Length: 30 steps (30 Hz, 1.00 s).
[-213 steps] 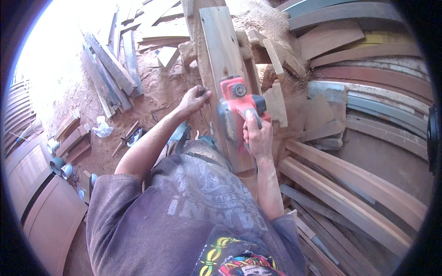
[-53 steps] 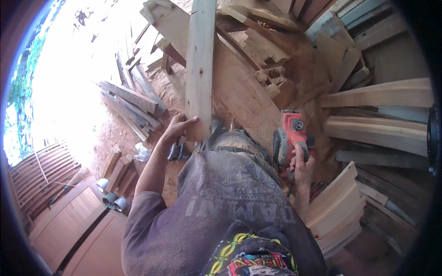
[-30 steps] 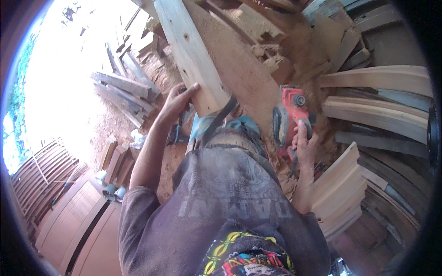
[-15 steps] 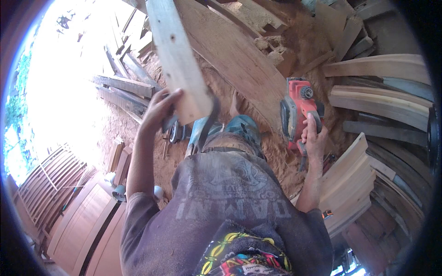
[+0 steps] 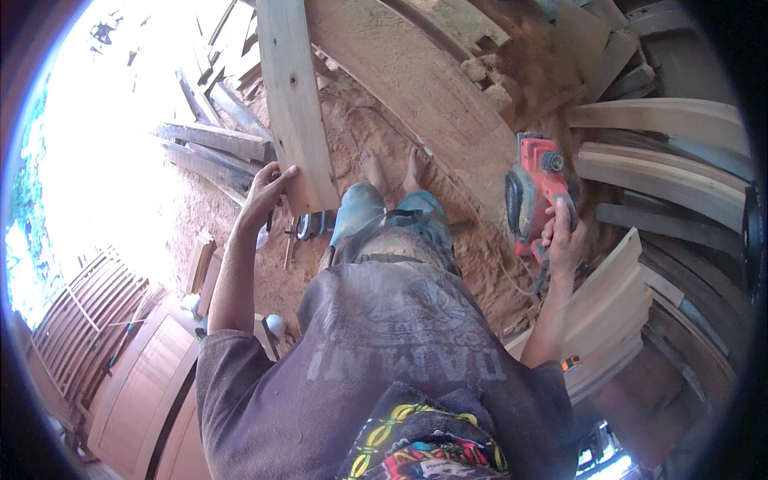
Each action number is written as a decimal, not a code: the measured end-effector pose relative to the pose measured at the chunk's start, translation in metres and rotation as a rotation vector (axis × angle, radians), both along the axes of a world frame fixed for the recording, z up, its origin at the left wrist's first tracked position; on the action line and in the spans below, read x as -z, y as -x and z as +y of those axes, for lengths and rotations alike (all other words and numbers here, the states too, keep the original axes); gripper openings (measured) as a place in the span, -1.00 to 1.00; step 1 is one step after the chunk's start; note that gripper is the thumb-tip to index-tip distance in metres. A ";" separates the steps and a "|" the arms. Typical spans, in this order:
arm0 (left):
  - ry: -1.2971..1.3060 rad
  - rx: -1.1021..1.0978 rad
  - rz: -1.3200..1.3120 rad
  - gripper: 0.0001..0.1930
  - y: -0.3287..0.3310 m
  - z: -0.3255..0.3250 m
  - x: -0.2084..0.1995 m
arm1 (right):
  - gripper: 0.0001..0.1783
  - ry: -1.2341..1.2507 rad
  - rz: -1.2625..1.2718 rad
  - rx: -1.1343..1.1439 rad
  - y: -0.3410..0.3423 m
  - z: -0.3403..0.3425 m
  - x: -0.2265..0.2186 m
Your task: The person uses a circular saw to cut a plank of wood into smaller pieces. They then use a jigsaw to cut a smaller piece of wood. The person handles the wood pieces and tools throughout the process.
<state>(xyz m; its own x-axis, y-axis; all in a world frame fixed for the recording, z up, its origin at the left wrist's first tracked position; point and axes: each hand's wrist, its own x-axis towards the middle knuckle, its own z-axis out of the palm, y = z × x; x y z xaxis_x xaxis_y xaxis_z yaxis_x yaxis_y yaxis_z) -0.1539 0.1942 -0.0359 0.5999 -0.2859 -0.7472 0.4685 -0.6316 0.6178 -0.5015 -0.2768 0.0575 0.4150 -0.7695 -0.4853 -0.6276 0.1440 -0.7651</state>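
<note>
My left hand (image 5: 267, 192) grips the near end of a long pale wooden plank (image 5: 298, 104), thumb on its top face. The plank runs away from me past the upper edge of the view and shows a few dark knots. On the right, my right hand (image 5: 565, 237) is wrapped around the rear handle of a red electric planer (image 5: 538, 186). The planer rests at the side of a wide wooden board (image 5: 432, 84) dusted with shavings, and a dark cord trails from the tool's handle.
Curved timber pieces (image 5: 664, 172) are stacked at the right, above more pale boards (image 5: 600, 320). Dark beams (image 5: 216, 144) lie at the left. Panelled wood (image 5: 144, 384) and a slatted stack (image 5: 88, 312) stand lower left. Sawdust covers the ground around my bare feet (image 5: 412, 170).
The plank's near end has swung left with my left hand, uncovering my feet. A dark curved shape beside that end no longer shows. My right hand and the planer have shifted slightly right.
</note>
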 end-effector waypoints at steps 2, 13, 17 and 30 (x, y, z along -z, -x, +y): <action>0.124 0.060 0.029 -0.48 0.006 -0.015 0.000 | -0.47 0.007 -0.038 0.003 -0.002 -0.002 0.000; 0.190 0.280 0.132 -0.46 0.064 -0.219 -0.029 | -0.48 -0.018 -0.046 0.012 -0.002 0.006 -0.002; 0.075 0.249 -0.300 -0.54 0.069 -0.200 -0.031 | -0.48 -0.003 -0.107 -0.049 -0.006 0.002 -0.006; 0.420 0.105 -0.442 -0.32 0.060 -0.205 -0.185 | -0.47 -0.008 -0.197 -0.031 0.001 -0.005 -0.002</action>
